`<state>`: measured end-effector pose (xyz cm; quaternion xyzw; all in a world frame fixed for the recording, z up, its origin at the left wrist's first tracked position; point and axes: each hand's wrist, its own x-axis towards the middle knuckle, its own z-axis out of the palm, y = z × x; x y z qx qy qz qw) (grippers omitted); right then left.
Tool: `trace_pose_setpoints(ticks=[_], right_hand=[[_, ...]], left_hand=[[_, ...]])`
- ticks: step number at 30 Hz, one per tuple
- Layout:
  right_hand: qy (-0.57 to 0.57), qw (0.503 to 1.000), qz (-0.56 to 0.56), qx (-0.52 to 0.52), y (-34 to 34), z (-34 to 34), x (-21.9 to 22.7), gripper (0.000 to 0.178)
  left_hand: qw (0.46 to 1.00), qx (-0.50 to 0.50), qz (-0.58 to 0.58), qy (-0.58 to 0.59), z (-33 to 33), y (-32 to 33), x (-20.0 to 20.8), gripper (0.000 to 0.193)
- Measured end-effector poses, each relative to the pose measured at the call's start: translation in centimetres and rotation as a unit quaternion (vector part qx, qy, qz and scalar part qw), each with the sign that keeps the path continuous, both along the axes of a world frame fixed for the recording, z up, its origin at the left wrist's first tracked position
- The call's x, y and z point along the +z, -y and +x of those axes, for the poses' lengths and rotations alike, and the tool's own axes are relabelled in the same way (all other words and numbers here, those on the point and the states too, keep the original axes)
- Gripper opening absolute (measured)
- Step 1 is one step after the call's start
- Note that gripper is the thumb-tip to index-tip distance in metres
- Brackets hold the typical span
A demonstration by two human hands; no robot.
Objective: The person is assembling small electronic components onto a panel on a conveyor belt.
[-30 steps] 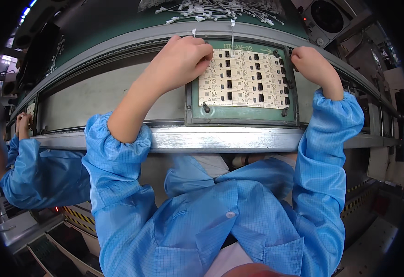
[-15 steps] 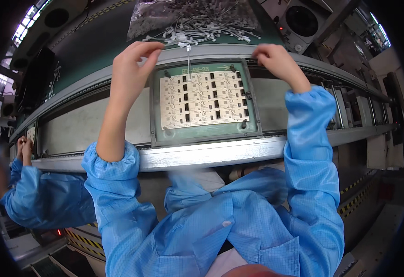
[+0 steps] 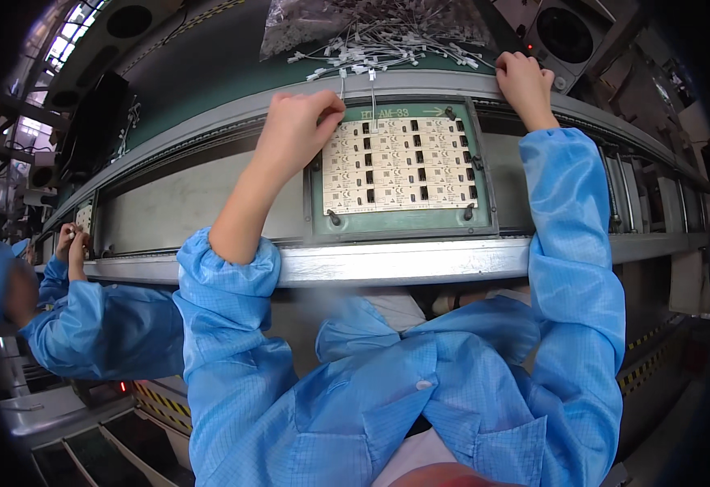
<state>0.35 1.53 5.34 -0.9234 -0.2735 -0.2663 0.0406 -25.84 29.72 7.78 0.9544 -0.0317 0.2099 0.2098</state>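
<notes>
My left hand point(image 3: 300, 134) is at the upper left corner of the circuit board panel point(image 3: 400, 166), thumb and fingers pinched on a thin white cable point(image 3: 342, 81) whose connector rises above them. To its right, a second white cable point(image 3: 373, 93) runs from the panel's top edge up to the metal rail. The cream panel, with black parts in columns, lies in a green framed fixture point(image 3: 404, 226). My right hand point(image 3: 525, 85) is over the far rail, right of the fixture, with fingers curled. What they hold, if anything, is hidden.
A heap of white connector cables point(image 3: 395, 45) lies beyond the rail beside a clear plastic bag point(image 3: 306, 24). The conveyor's silver near rail point(image 3: 404, 261) runs in front of me. At the left, a co-worker in blue point(image 3: 103, 329) has both hands at another panel. A fan-like unit point(image 3: 562, 36) stands far right.
My left hand has lowered to the panel's corner and now pinches a cable. My right hand has moved up and right over the far rail. The whole view has shifted.
</notes>
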Motion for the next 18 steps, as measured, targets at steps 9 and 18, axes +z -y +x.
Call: trace_pose_setpoints(ticks=[9,18], right_hand=[[0.002,0.999,0.013,0.041,0.8,1.8,-0.8,0.017],[-0.024,0.992,0.093,0.085,1.2,2.5,0.2,0.016]], left_hand=[[0.989,0.143,-0.015,-0.046,-2.2,1.2,-0.6,0.006],[0.983,0.168,0.055,-0.04,-2.4,0.1,-0.9,0.008]])
